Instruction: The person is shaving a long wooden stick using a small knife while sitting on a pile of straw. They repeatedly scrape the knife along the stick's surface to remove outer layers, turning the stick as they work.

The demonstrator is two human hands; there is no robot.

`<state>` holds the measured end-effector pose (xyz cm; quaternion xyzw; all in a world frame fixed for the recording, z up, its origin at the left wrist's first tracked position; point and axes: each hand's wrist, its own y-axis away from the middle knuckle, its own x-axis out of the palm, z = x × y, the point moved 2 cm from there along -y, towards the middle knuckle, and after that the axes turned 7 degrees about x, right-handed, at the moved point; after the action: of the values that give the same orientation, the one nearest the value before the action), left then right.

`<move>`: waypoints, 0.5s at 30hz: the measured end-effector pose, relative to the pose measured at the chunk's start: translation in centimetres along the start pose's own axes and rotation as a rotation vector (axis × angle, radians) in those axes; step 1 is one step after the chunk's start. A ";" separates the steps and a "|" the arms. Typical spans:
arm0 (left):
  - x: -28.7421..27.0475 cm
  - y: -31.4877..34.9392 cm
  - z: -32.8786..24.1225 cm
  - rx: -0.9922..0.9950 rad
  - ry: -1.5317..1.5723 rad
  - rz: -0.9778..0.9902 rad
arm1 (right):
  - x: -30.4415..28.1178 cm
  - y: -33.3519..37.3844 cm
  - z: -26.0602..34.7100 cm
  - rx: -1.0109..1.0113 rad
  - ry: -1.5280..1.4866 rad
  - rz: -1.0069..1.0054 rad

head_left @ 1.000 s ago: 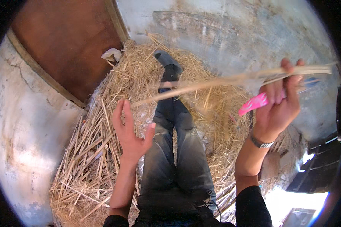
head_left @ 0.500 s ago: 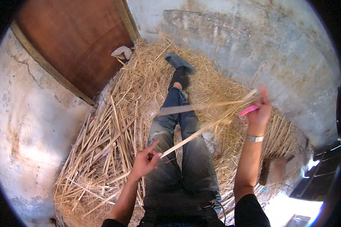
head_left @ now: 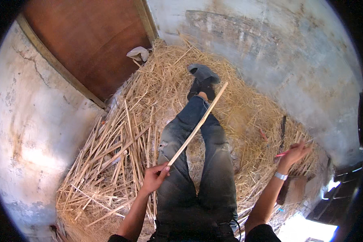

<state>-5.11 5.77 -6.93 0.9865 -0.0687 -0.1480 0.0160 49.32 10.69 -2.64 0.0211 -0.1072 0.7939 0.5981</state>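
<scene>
My left hand pinches the lower end of a long, pale wooden strip between thumb and fingers. The strip slants up and to the right over my legs, its far end free near my feet. My right hand is out to the right, low above the straw, with fingers stretched away from the strip. A narrow pink-red piece sticks out at its thumb side; whether it is worn or held is unclear. Just beyond that hand, a long dark bar shows against the straw.
Straw and shavings cover the floor round my outstretched legs. Many loose strips lie heaped at left. Plastered walls and a brown door enclose the spot. A brown block sits beside my right forearm.
My right hand has swung right and lower, away from the strip. The split pieces that stretched between my hands are gone from there; one strip stays in my left hand, now pointing more upward.
</scene>
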 end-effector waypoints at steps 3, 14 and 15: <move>0.2 -0.1 1.6 0.038 -0.016 -0.029 | 2.3 4.0 -5.4 0.318 -0.324 0.109; 0.7 2.0 4.2 0.046 -0.278 -0.107 | 11.0 21.0 -4.7 0.169 0.461 0.974; 1.0 1.7 3.7 0.014 -0.315 -0.083 | 11.5 20.5 -6.5 -0.005 0.450 1.069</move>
<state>-5.50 3.86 -10.71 0.9532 -0.0307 -0.3007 -0.0082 27.11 17.43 -10.14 -0.2070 0.0249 0.9703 0.1224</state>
